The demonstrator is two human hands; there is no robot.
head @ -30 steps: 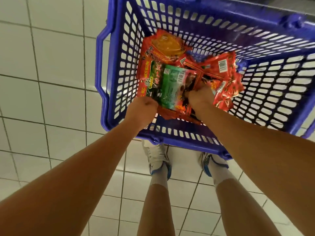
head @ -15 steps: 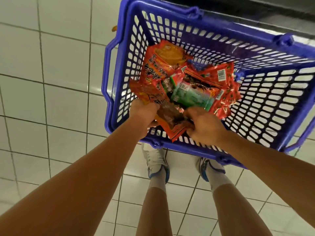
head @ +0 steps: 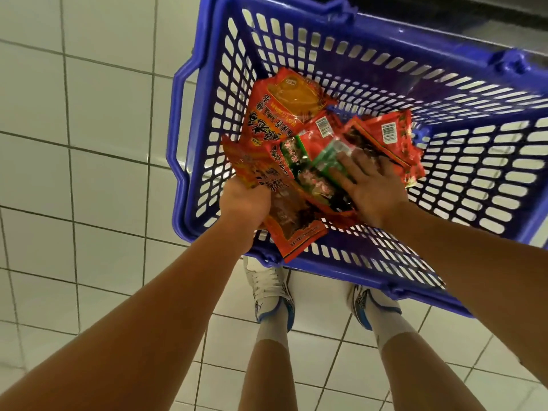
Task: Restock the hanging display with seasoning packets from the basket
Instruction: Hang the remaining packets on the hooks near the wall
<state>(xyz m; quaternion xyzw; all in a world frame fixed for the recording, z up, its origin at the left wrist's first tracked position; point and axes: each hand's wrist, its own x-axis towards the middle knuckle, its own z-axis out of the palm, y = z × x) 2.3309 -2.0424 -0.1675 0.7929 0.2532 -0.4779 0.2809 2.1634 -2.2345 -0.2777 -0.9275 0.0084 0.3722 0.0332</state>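
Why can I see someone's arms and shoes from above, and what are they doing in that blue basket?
The camera sits on the person's head and looks down, so you see their own arms, legs and shoes. A blue basket stands on the tiled floor, with seasoning packets piled inside. The left hand grips a bunch of red packets. The right hand lies flat with straight fingers on a green packet in the pile. No hanging display shows here.
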